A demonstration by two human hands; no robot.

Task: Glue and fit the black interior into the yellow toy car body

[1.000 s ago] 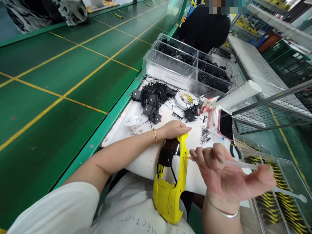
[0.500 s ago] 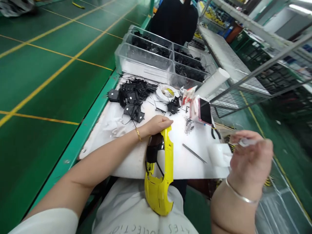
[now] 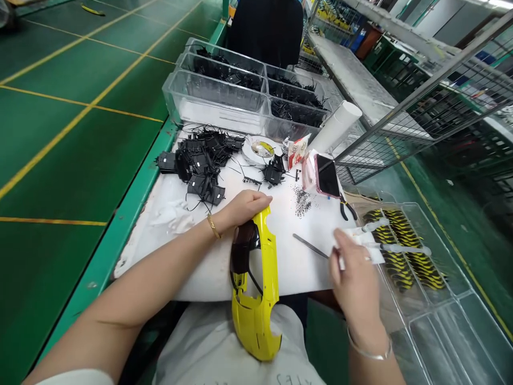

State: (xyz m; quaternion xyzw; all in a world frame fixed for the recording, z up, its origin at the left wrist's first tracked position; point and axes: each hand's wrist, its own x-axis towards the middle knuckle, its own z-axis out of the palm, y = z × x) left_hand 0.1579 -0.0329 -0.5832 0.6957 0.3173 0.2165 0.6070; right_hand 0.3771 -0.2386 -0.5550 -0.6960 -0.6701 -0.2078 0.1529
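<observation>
My left hand (image 3: 249,207) is closed around the upper end of a yellow toy car body shell (image 3: 269,267). The shell stands on end against my shirt, with dark glazing along one side and a wheel arch near the bottom. Down at the right edge of the white work surface, my right hand (image 3: 355,272) has its thumb and forefinger apart. Grey tweezers (image 3: 309,245) lie there, their near end beside those fingers. Behind this hand, two translucent syringe-like tubes (image 3: 404,249) rest across white tissue (image 3: 375,252) and a clear tray.
Black wired parts (image 3: 204,160) are heaped at the left, near a tape roll (image 3: 260,148). Tiny black bits (image 3: 302,202), a phone (image 3: 327,175) and pliers (image 3: 347,207) lie to the right. Divided clear bins (image 3: 216,113) stand behind; a tray (image 3: 425,305) holds yellow-black pieces (image 3: 395,251).
My right hand has let go of a translucent tube and moved left and down beside the tweezers. My left hand keeps the yellow shell. The view has shifted slightly.
</observation>
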